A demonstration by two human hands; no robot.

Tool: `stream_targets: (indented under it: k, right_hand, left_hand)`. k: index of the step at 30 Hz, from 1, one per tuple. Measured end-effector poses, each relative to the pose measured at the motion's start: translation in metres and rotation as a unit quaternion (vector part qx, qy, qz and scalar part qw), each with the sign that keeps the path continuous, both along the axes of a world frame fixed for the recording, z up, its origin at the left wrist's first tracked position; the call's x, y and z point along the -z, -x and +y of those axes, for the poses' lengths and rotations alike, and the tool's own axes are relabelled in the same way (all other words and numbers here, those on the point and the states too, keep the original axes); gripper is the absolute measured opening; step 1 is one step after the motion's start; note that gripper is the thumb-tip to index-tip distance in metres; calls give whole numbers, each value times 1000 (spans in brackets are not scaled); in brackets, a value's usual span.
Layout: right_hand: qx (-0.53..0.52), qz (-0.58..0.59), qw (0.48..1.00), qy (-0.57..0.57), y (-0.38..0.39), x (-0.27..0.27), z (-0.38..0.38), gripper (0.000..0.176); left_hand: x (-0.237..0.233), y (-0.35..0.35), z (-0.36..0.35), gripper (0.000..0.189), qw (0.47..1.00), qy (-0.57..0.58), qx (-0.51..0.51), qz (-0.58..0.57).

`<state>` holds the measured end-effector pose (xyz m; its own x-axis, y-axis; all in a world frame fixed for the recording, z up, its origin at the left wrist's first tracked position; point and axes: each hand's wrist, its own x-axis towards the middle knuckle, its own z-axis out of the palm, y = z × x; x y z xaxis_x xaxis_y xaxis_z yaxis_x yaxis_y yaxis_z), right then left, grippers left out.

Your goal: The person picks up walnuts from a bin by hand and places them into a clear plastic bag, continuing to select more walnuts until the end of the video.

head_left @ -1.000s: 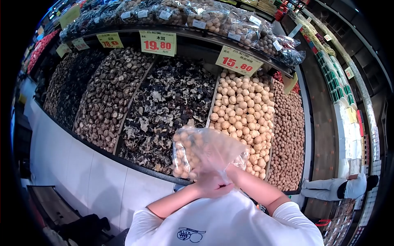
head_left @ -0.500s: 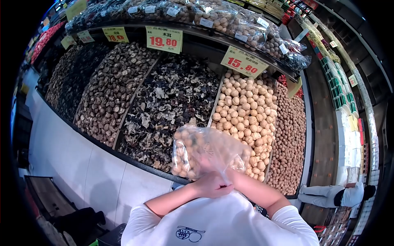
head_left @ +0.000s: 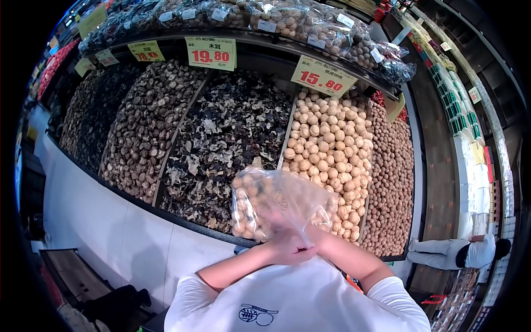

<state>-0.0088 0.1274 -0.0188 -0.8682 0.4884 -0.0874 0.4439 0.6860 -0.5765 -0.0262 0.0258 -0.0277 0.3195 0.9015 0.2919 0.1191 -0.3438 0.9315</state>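
Note:
A clear plastic bag (head_left: 257, 202) with several walnuts in it hangs over the front edge of the bins, in front of my chest. My left hand (head_left: 290, 246) is closed round the gathered neck of the bag. My right hand, at the end of the arm on the right, lies partly behind the bag's neck, and its fingers are hidden. Beyond the bag are a bin of pale walnuts (head_left: 326, 138) and a bin of dried black fungus (head_left: 221, 138).
Dried mushrooms (head_left: 146, 122) fill a bin on the left, small brown nuts (head_left: 390, 182) one on the right. Bagged goods (head_left: 276, 19) line a shelf above price signs (head_left: 322, 76). Another person (head_left: 459, 254) stands at the far right. A dark bench (head_left: 80, 276) is at lower left.
The view has shifted slightly, so the bins and signs sit a little further left. Both hands and the bag have hardly moved.

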Motion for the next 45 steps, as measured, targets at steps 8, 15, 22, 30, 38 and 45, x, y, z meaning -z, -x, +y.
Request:
stream_targets:
  k: [8, 15, 22, 30, 38, 45]
  right_hand:
    - [11, 14, 999, 38, -6, -5, -3, 31]
    - [62, 141, 950, 272, -12, -14, -2, 31]
    - [120, 107, 945, 285, -111, -8, 11, 38]
    - [230, 415, 573, 668, -219, 10, -8, 34]
    - [240, 489, 462, 700, -259, 48, -28, 35]
    - [479, 311, 676, 465, -277, 30, -11, 26]
  left_hand:
    - [9, -3, -5, 24, 1000, 18, 4, 22]
    - [-1, -2, -5, 28, 999, 20, -13, -22]
    - [-13, 6, -6, 30, 997, 37, -25, -55]
    - [-8, 0, -9, 27, 997, 38, -30, -62]
    - [-12, -6, -22, 25, 980, 168, -57, -90]
    - [-9, -13, -34, 29, 962, 225, -108, -106]
